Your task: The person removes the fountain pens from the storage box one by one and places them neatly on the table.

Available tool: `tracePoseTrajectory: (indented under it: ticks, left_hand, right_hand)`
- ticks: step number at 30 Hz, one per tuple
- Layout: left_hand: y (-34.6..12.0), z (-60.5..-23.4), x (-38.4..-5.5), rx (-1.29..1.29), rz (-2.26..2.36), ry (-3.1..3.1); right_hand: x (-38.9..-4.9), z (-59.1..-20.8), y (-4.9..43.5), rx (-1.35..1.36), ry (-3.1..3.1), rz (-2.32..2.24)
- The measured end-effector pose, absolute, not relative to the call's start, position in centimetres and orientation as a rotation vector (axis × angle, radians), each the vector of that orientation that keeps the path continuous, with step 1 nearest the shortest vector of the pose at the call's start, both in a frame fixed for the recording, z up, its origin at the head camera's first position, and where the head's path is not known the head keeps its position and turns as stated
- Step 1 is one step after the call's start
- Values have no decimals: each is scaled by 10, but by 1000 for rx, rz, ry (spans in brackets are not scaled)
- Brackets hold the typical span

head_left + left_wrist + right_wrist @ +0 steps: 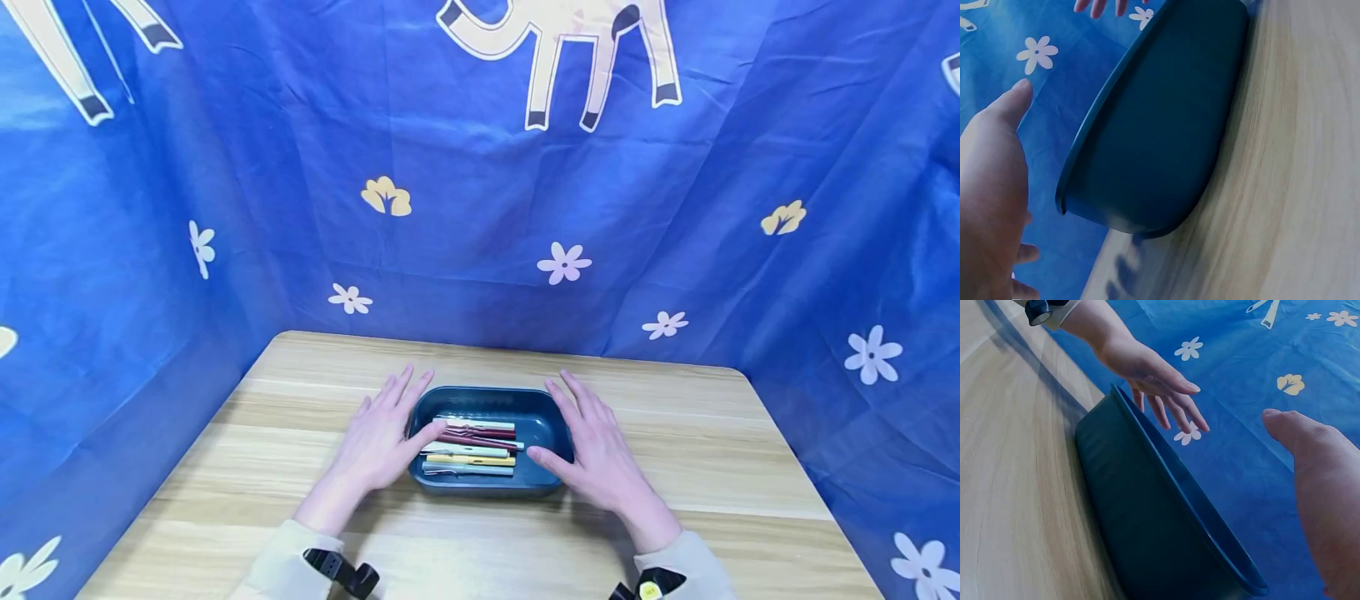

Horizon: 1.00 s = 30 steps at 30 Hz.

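Bin [487, 491] between finger-spread hands [381, 440] [598, 446]

Pens [471, 459] lie in a tray [491, 490] on the table [487, 550], the left hand [382, 437] at the tray's nine o'clock, the right hand [597, 450] at three, the cloth [465, 258] behind at twelve.

My head camera looks forward and down at a dark-teal oblong plastic tub [487, 489]. Close up, from opposite ends, my wrist views share its near wall.
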<state>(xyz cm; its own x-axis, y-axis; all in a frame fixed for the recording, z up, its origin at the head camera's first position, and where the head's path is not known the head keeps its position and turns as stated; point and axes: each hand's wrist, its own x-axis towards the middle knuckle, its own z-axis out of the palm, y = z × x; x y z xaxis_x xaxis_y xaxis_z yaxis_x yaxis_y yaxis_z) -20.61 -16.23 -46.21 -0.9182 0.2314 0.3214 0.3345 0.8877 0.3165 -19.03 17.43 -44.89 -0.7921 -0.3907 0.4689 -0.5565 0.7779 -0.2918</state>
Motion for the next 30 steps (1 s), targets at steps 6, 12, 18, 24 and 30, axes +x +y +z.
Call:
tracePoseTrajectory:
  ticks: [6,12,18,24,30]
  left_hand:
    - [-159,-465,-208,-405,-605,-2785]
    - [-159,-469,-208,-410,-646,-2796]
    - [-160,-470,-207,-417,-694,-2799]
    - [-160,-471,-207,-398,-742,-2824]
    - [-160,-473,-208,-391,-813,-2833]
  right_hand:
    - [-192,-452,169,738,-2624,705]
    - [-194,-454,163,759,-2635,853]
    - [-198,-455,157,767,-2623,929]
    - [-201,-455,153,763,-2633,1000]
    - [-203,-455,148,778,-2635,1096]
